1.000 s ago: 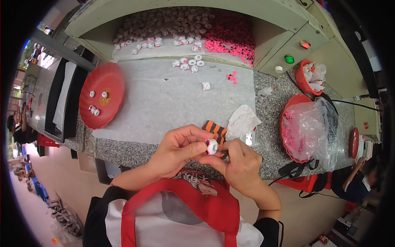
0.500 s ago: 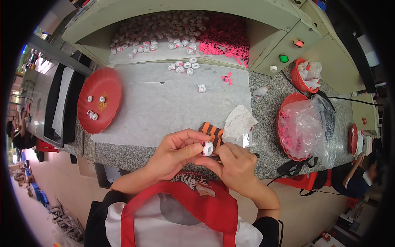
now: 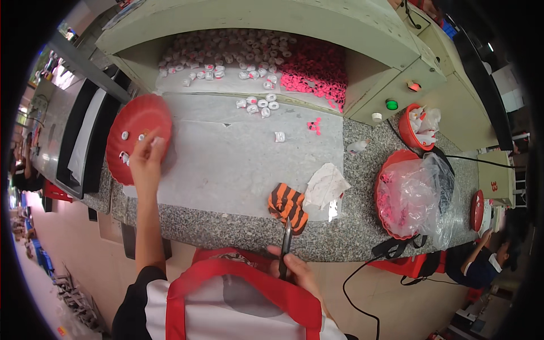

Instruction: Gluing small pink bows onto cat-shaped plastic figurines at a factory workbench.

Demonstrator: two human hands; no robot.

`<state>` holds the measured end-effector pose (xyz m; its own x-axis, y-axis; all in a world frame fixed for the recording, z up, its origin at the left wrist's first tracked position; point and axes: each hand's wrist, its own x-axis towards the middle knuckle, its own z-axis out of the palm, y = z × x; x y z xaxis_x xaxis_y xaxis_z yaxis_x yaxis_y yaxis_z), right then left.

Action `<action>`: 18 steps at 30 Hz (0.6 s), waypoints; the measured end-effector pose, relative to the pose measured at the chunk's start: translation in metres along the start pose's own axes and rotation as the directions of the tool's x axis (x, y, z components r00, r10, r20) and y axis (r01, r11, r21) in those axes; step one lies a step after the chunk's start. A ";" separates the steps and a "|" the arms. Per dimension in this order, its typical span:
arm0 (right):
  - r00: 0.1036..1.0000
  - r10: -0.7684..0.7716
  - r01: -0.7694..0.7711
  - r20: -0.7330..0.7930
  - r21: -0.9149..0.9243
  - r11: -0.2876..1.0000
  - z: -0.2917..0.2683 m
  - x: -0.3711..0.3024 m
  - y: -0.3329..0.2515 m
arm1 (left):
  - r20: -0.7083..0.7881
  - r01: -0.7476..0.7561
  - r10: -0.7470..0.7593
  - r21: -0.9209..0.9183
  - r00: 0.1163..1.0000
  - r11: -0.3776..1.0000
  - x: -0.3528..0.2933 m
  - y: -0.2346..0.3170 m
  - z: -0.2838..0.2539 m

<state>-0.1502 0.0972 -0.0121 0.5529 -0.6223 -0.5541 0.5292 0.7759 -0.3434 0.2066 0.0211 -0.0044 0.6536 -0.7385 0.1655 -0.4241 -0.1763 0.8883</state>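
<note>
The right hand (image 3: 297,268) grasps a dark tool (image 3: 285,249); blurred left hand (image 3: 146,160): cannot tell. White pieces (image 3: 124,136) look light, stiff, best pinched sideways.

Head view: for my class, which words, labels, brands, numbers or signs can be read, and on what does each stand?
Red number on the pale panel at the far right: legible, not copied out here.
Lone white piece on the paper sheet: dark marks, too small to read.
White pieces in the red plate: too small to tell any lettering.
Red apron: print near its folded top, unreadable.
</note>
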 end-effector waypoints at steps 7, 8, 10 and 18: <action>0.882 -0.399 0.304 -0.252 -0.345 0.888 -0.013 0.026 -0.070 | -0.140 -0.277 0.561 0.757 0.816 0.591 0.041 -0.038 -0.009; 0.821 -0.500 0.369 -0.276 -0.413 0.833 -0.019 0.026 -0.079 | -0.113 -0.387 0.586 0.649 0.802 0.655 0.031 -0.016 0.012; 0.713 -0.626 0.282 -0.315 -0.689 0.668 -0.036 0.041 -0.101 | 0.138 -0.476 0.458 0.339 0.878 0.811 0.009 0.019 0.074; 0.316 -0.937 -0.497 0.151 -0.815 -0.299 -0.023 0.087 -0.118 | 0.579 -0.780 0.577 0.176 0.576 0.601 -0.009 0.030 0.180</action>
<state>-0.1792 -0.0461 -0.0373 -0.2240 -0.9391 0.2607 -0.9572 0.1617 -0.2402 0.0752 -0.0945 -0.0565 -0.2314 -0.9039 0.3596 -0.8750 0.3550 0.3293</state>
